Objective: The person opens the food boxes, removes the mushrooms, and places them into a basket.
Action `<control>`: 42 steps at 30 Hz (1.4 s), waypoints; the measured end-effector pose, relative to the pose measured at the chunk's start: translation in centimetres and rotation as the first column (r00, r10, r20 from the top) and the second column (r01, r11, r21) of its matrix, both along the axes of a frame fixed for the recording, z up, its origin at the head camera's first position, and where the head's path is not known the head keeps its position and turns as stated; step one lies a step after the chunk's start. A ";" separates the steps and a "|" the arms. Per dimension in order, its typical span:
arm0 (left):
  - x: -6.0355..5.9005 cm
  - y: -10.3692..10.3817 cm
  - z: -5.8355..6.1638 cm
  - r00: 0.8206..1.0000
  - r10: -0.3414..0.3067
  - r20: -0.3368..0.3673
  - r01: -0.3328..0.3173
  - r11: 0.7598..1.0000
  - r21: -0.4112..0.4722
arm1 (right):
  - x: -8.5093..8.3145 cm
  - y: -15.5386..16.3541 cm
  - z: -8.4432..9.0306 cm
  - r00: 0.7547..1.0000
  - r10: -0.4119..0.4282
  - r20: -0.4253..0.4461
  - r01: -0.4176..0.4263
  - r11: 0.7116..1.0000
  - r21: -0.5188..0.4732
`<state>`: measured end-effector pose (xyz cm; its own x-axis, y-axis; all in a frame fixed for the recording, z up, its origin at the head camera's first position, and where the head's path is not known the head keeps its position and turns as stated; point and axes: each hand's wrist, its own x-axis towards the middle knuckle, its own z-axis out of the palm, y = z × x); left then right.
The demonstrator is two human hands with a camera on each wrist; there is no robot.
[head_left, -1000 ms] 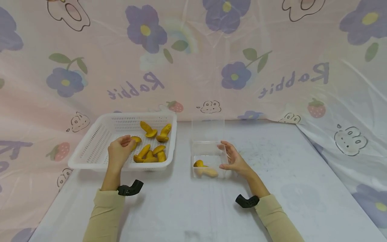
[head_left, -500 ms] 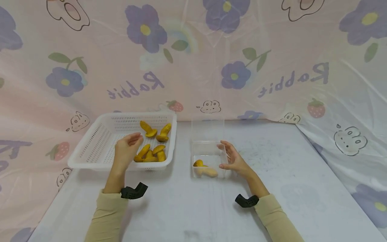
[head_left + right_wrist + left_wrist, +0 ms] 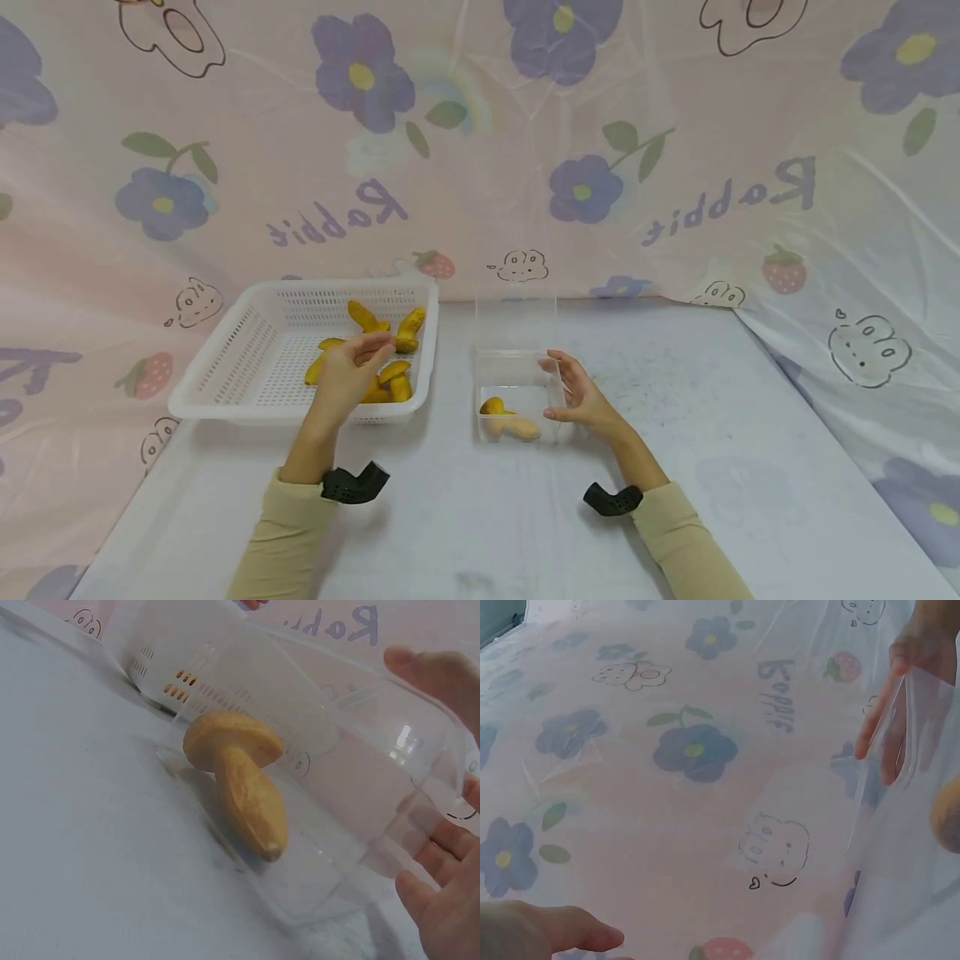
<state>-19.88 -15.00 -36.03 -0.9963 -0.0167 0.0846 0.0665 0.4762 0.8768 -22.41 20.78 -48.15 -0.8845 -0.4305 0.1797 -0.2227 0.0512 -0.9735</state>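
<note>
Pink flower-and-rabbit printed cloth (image 3: 480, 167) behind and beside a pale grey tabletop (image 3: 465, 517).

A white slatted basket (image 3: 247, 350) sits on the table at the left, holding several yellow-brown toy mushrooms (image 3: 397, 379) heaped toward its right side. The left hand (image 3: 348, 375) hovers over that heap with one mushroom (image 3: 318, 367) pinched in its curled fingers. Just to the right stands a clear plastic box (image 3: 517, 392) with its lid up (hard to see against the cloth). One mushroom (image 3: 240, 780) lies on its side inside. The right hand (image 3: 581, 396) rests flat against the box's right wall.
</note>
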 end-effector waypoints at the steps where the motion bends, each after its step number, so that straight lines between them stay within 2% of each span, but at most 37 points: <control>1: 0.1 0.3 0.0 1.000 -0.010 0.003 0.010 1.000 0.003 | 0.0 0.0 0.0 1.000 -0.001 0.000 0.001 1.000 0.002; 10: -0.1 2.8 -0.7 0.991 -0.126 -0.048 0.127 0.992 0.018 | 0.3 -0.1 0.2 1.000 -0.002 0.012 0.003 1.000 -0.004; 17: 0.1 4.8 -0.5 0.982 -0.185 -0.042 0.186 0.982 0.028 | 0.3 -0.1 0.3 1.000 0.001 0.018 -0.001 1.000 -0.008; 27: -0.6 6.7 -0.8 0.961 -0.274 -0.031 0.274 0.962 -0.023 | 0.4 0.0 0.3 1.000 -0.003 0.017 0.002 1.000 0.003; 30: -0.8 7.1 -0.8 0.955 -0.295 -0.008 0.295 0.955 -0.034 | 0.4 0.0 0.4 1.000 -0.005 0.025 0.004 1.000 0.008; 35: -1.4 7.7 -1.1 0.937 -0.347 0.029 0.348 0.936 -0.051 | 0.4 0.0 0.6 0.999 0.000 0.037 0.000 1.000 0.002; 42: -2.3 8.8 -1.8 0.894 -0.446 0.054 0.449 0.884 -0.132 | 0.4 0.0 0.6 0.999 0.009 0.038 -0.008 1.000 -0.020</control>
